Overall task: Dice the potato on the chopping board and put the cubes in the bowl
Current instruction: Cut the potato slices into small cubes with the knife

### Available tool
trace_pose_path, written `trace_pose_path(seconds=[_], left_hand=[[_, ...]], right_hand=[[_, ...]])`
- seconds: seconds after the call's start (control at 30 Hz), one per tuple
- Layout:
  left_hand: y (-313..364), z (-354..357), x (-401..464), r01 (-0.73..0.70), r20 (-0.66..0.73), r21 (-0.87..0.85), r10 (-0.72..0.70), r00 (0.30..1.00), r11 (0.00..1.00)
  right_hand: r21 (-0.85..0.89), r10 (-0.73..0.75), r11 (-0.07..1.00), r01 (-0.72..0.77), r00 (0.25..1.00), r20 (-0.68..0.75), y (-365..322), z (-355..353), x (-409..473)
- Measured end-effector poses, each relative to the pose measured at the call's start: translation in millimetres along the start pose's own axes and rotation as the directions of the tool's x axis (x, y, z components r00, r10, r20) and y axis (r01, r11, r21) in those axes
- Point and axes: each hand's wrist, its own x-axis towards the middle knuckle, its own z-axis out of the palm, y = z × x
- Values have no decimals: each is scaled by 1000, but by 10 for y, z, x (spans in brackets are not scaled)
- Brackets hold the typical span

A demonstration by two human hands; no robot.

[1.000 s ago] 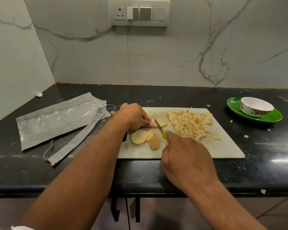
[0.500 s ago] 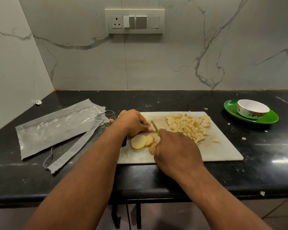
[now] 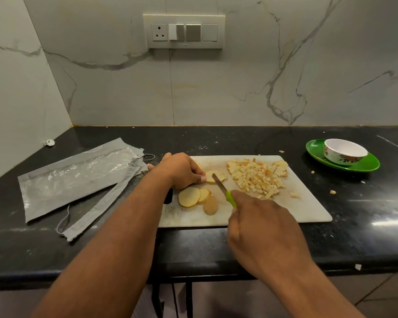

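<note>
A pale chopping board (image 3: 303, 210) lies on the black counter. On its far right part is a heap of diced potato cubes (image 3: 256, 174). Three potato slices (image 3: 197, 197) lie near its left front. My left hand (image 3: 182, 171) holds down another potato slice (image 3: 215, 176) with curled fingers. My right hand (image 3: 260, 226) grips a green-handled knife (image 3: 223, 188), its blade resting on that slice. A white flowered bowl (image 3: 345, 151) stands on a green plate (image 3: 368, 165) at the far right, apart from both hands.
A grey plastic pouch (image 3: 74, 177) and grey cloth strips with loops lie left of the board. Loose potato bits (image 3: 332, 192) are scattered on the counter near the plate. A marble wall with a switch panel (image 3: 184, 31) stands behind. The counter edge runs below my arms.
My right hand has drawn the knife back toward me, so more of the green handle and blade shows. The left hand still holds the slice in the same place.
</note>
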Motion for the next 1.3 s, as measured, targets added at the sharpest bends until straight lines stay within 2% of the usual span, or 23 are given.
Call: trace_pose_path(seconds=[0.17,0.3,0.5,0.63,0.77,0.87,1.03,1.1,1.23,1.3], left_hand=[[2,21,22,21,-1,41,-21,1000,999],[-4,34,42,15,-10,42,-14,1000,999],[-45,49,98,12,-11,3,-12,1000,1000],[-29,54,90,10,-11,-16,-10,1000,1000],[37,5,-8,8,-72,-8,-9,997,1000],[154,-51,-119,24,-146,73,-13,989,997],[168,-65,-161,-18,-132,79,29,991,997],[217,-48,-169,13,-195,119,11,981,993],[390,4,-237,-38,-361,162,95,928,986],[514,70,-272,-52,-400,216,137,906,975]], right_hand=[[-31,38,999,-38,999,9,-33,167,352],[-34,11,999,-10,1000,13,-83,264,444],[-8,-9,1000,9,999,46,-84,303,190],[3,47,999,-47,995,88,-75,227,-88],[27,77,996,-80,991,106,-63,64,-181],[12,70,997,-71,997,30,-51,43,-128],[77,83,994,-74,988,-126,136,169,116],[105,113,990,-95,977,-181,228,231,178],[292,176,951,-106,958,-226,375,327,217],[370,208,923,-104,945,-253,405,337,213]])
